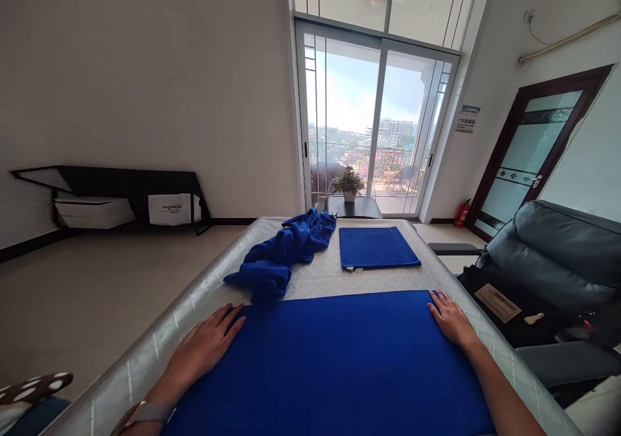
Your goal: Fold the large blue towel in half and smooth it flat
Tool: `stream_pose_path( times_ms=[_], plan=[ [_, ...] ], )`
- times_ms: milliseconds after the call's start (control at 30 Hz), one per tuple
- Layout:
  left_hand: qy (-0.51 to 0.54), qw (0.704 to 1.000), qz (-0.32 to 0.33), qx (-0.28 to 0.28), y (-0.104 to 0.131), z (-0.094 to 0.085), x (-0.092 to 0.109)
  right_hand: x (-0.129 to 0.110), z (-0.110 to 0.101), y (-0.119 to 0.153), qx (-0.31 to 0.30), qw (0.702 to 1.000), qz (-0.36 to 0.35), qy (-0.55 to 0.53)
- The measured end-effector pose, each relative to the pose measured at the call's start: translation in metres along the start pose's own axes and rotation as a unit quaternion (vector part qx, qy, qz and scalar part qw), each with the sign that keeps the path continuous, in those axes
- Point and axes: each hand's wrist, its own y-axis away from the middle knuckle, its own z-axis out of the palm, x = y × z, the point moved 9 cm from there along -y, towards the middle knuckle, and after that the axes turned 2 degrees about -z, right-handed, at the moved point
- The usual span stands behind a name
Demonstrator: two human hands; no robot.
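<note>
A large blue cloth (334,365) lies spread flat on the pale quilted mattress (310,282), its near part running out of the picture at the bottom. My left hand (208,342) rests flat on its far left corner, fingers stretched out. At the far right corner lies my right hand (449,316), palm down with fingers extended. Beyond the cloth, a crumpled blue cloth (291,248) sits in a loose heap at the left. To its right is a neatly folded blue cloth (378,247) with small white tags along its near edge.
A black leather armchair (563,255) stands close along the mattress's right side, with a brown card (497,302) and a brush (533,318) on it. Past the far end, a potted plant (349,184) stands on a dark table (359,208). A black rack (136,180) holds white boxes at left.
</note>
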Motion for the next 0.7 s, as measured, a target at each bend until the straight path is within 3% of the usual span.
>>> stream_pose_path(
  times_ms=[267,433,500,567,700],
  plan=[
    [0.04,0.999,-0.029,-0.01,0.008,-0.03,0.023,-0.001,-0.01,0.008,0.026,0.999,0.04,0.022],
    [0.035,0.998,-0.059,-0.002,0.012,-0.037,0.031,-0.014,-0.032,0.021,0.07,0.989,0.085,0.104],
    [0.031,0.998,-0.062,-0.003,0.011,-0.034,0.031,-0.041,-0.042,0.025,0.092,0.987,0.06,0.118],
    [0.027,0.998,-0.054,0.001,0.011,-0.032,0.031,-0.084,-0.05,0.031,0.105,0.989,0.013,0.101],
    [0.022,0.999,-0.042,0.014,0.01,-0.03,0.03,-0.202,-0.054,0.052,0.091,0.988,-0.126,-0.002]
  ],
)
